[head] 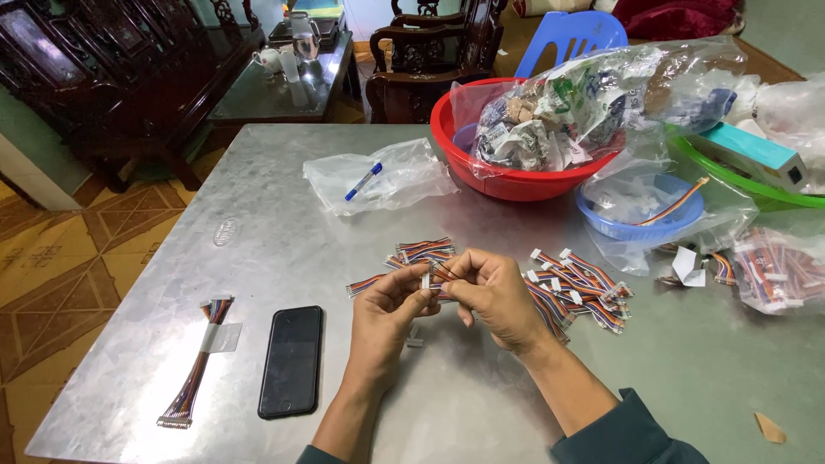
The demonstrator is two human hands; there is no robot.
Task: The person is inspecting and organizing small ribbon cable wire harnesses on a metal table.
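Two bare forearms are reaching up from the bottom edge of the frame, dark cuffs showing at the lower middle and lower right. The left hand (391, 302) and right hand (490, 288) are meeting at the centre, both closed in a pinch on one short cable (427, 277) with coloured wires and a white plug; its far end is sticking out to the left above the grey metal surface (687, 361).

A black phone (292, 361) is lying face up at lower left, and left of it a long cable bundle (199, 361) wrapped in a clear band is resting near the surface's edge. Just beyond the hands a small pile of cables (425, 249) is sitting, and a bigger heap (580, 288) is spreading right of the right hand.

At upper centre a crumpled clear bag (404, 176) is lying flat with a blue-and-white pen (363, 181) on it. A red basin (516, 176) at upper right is holding a large clear sack (601, 94) stuffed with white, green and blue printed packets. Below it a small blue basket (640, 223) is sitting inside clear plastic. A teal-and-white box (756, 153) is lying at the far right over a green rim (730, 180). A clear packet of cables (778, 266) is resting at the right edge.
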